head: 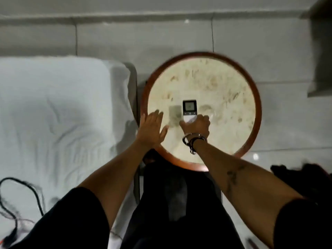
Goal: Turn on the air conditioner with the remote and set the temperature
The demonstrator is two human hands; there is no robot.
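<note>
Beside the bed [53,108], a round counter [201,81] is carrying the remote [189,109]. The right hand [196,125] is closing around its lower end; the left hand [151,128] is hovering flat, holding nothing. Advisable: keep the display facing up and the buttons uncovered while lifting.

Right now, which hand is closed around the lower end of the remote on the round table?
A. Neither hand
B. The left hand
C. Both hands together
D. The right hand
D. The right hand, the one with bracelets at the wrist, wraps the lower end of the remote over the round table, while the left hand is flat and open beside it, apart from the remote.
</note>
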